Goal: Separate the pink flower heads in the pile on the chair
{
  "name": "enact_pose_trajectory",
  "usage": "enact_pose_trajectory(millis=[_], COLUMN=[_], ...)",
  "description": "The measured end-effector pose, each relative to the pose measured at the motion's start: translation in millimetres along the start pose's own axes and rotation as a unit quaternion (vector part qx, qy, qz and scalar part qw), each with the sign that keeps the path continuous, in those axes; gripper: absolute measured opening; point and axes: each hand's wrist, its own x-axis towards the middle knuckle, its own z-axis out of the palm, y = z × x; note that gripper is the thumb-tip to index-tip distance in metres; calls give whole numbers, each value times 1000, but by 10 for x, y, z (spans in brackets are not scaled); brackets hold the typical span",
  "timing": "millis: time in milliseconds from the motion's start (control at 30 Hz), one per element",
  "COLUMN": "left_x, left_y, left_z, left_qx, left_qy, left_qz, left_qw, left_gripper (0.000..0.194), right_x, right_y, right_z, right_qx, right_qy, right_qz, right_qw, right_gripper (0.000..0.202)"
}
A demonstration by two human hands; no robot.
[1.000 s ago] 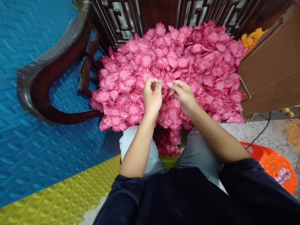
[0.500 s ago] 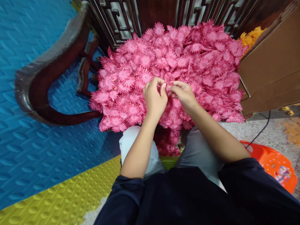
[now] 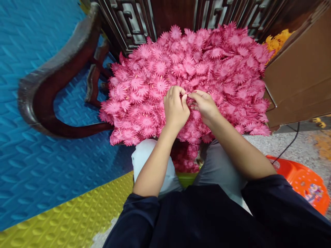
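Note:
A broad heap of pink artificial flowers (image 3: pixel 147 89) lies in front of my knees. Over its front middle part, my left hand (image 3: pixel 177 106) is closed, thumb and forefinger pinched together. Just to its right, my right hand (image 3: pixel 204 103) pinches too, its fingertips almost touching those of the left. Something small and pink shows between the two sets of fingertips, too small to make out which part it is. More pink flowers (image 3: pixel 190 160) sit lower down between my legs, above a green rim (image 3: pixel 186 179).
A curved dark wooden armrest (image 3: pixel 38 100) stands at the left over blue matting (image 3: pixel 31 165). Dark latticework (image 3: pixel 173 15) rises behind the heap. At the right are a cardboard box (image 3: pixel 300 75), yellow flowers (image 3: pixel 278 41), a black cable (image 3: pixel 289 144) and an orange plastic stool (image 3: pixel 302 182).
My left hand has shifted slightly to the right and turned, with its back more toward the camera. My right hand has moved a little to the right, still pinching.

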Motion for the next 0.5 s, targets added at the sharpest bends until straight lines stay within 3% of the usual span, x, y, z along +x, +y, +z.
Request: enact_pose_trajectory(millis=[200,333,500], left_x=[-30,-33,-8], left_y=[23,25,0], left_z=[62,64,9], left_qx=[-41,-64,-80], left_qy=[22,43,45], left_qz=[-50,-68,-81], left_qw=[998,995,992], left_gripper=[11,11,8], right_x=[57,94,59], right_y=[6,40,37], right_z=[-27,-48,-18], right_qx=[29,25,-23], right_qy=[49,13,-10], right_qz=[-7,-19,-84], right_qw=[998,999,996], right_gripper=[11,24,33])
